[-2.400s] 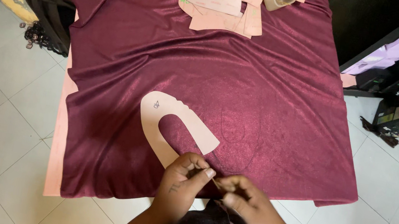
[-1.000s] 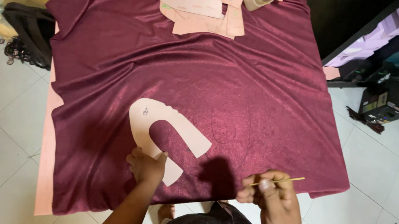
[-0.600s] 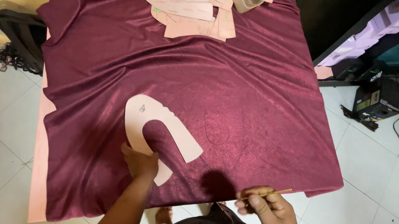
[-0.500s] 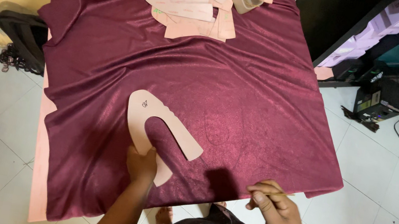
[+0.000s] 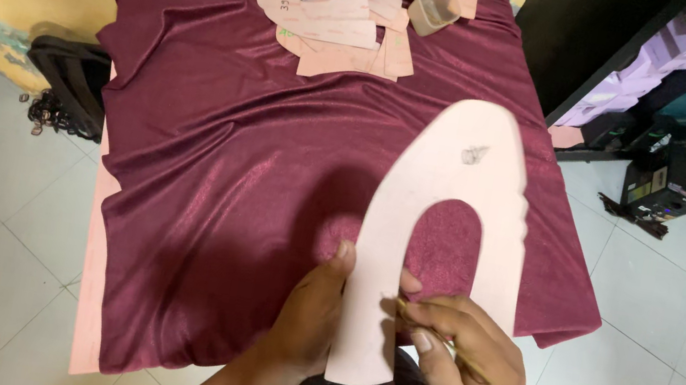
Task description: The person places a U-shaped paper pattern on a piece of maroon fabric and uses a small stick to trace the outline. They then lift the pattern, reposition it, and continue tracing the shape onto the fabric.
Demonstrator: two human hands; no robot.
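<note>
Left hand (image 5: 313, 317) grasping the pink U-shaped pattern piece (image 5: 439, 227), lifted over the maroon cloth (image 5: 216, 171) at lower centre. Right hand (image 5: 462, 370) pinched around a thin pencil (image 5: 431, 330), touching the piece. More pink pattern pieces (image 5: 344, 16) stacked at upper centre.

A pale pink horseshoe-shaped template (image 5: 447, 238) is over deep maroon, sheeny cloth (image 5: 215, 180); more pink templates (image 5: 335, 15) lie at the desk's far edge.
</note>
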